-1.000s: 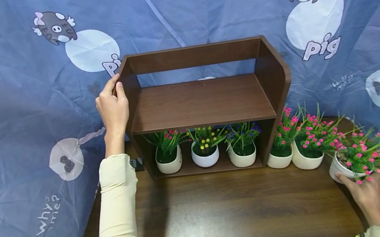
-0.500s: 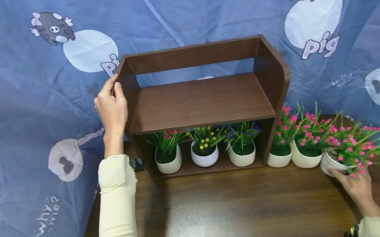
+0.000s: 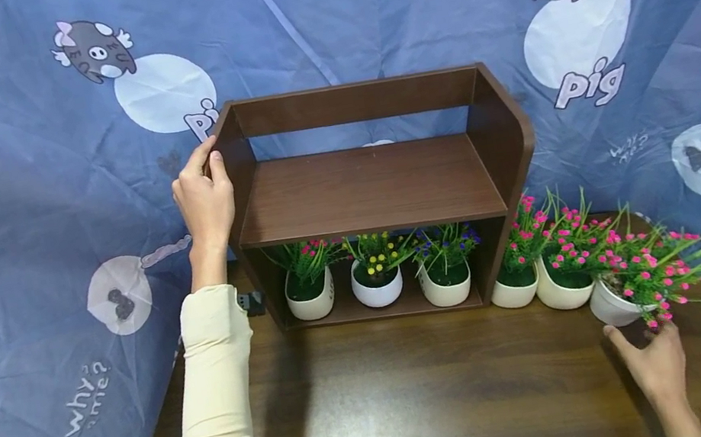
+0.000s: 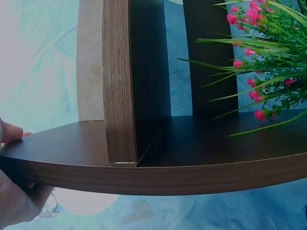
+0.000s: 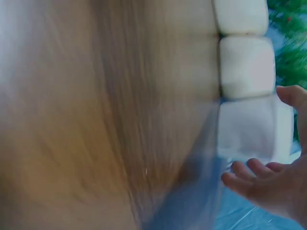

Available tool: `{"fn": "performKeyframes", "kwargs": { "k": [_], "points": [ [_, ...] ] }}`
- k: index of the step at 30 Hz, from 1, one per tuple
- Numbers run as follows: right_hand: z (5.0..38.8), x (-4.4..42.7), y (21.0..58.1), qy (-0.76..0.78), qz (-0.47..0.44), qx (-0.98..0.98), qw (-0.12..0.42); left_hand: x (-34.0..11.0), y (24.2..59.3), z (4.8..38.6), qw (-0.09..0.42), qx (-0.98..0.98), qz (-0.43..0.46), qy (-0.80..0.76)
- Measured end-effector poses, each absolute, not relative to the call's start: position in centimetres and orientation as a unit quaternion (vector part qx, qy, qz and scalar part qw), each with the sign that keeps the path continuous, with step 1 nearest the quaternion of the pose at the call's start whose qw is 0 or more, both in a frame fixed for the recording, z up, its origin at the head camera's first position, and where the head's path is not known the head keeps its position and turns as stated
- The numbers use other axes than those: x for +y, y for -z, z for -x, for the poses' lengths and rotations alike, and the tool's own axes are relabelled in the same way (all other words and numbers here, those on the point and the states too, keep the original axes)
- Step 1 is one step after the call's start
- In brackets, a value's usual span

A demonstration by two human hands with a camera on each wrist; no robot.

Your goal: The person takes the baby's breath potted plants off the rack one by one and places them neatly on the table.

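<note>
My left hand [image 3: 206, 200] grips the left side panel of a dark brown two-tier wooden shelf [image 3: 369, 188]. In the left wrist view, fingers and thumb lie on both faces of that panel [image 4: 62, 146]. At the right, my right hand [image 3: 656, 361] is just in front of a white flowerpot [image 3: 614, 306] with pink artificial flowers. Its thumb and fingers are spread, with nothing held; in the right wrist view they stand around the pot [image 5: 247, 127] with a gap. Two cream pots [image 3: 564, 287] of pink flowers stand between that pot and the shelf.
On the lower shelf sit three potted plants: pink flowers [image 3: 312, 302], yellow flowers [image 3: 379, 289] and blue-purple flowers [image 3: 448, 289]. A small black object [image 3: 252, 303] lies left of the shelf. Blue printed fabric [image 3: 350, 10] hangs behind the brown wooden table [image 3: 421, 392].
My right hand moved the white pot of pink flowers leftward, up beside the cream pots, then let go and drew back toward me. The left hand stayed on the shelf panel.
</note>
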State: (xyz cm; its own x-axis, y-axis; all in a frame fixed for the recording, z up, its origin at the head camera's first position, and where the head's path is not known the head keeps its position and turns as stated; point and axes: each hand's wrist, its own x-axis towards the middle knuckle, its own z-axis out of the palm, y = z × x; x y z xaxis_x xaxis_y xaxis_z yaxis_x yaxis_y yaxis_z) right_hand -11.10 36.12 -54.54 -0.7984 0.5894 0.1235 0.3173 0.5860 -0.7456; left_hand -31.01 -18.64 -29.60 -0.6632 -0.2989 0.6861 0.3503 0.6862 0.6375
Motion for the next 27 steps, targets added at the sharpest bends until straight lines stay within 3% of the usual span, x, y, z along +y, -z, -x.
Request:
{"fn": "performKeyframes", "kwargs": {
  "k": [4,14,20,27],
  "points": [
    [10.0,33.9,53.1,-0.381,0.28,-0.864,0.176,-18.7,29.5,30.9,0.407,-0.821,0.018,0.399],
    [9.6,28.9,52.1,-0.39,0.225,-0.873,0.188,-18.6,29.4,30.9,0.406,-0.823,0.016,0.396],
    [10.4,30.7,53.1,-0.391,0.286,-0.854,0.191,-18.5,29.4,31.0,0.41,-0.82,0.012,0.399],
    [11.9,34.1,53.7,-0.396,0.29,-0.856,0.164,-18.6,29.4,30.9,0.415,-0.818,0.021,0.398]
  ]
}}
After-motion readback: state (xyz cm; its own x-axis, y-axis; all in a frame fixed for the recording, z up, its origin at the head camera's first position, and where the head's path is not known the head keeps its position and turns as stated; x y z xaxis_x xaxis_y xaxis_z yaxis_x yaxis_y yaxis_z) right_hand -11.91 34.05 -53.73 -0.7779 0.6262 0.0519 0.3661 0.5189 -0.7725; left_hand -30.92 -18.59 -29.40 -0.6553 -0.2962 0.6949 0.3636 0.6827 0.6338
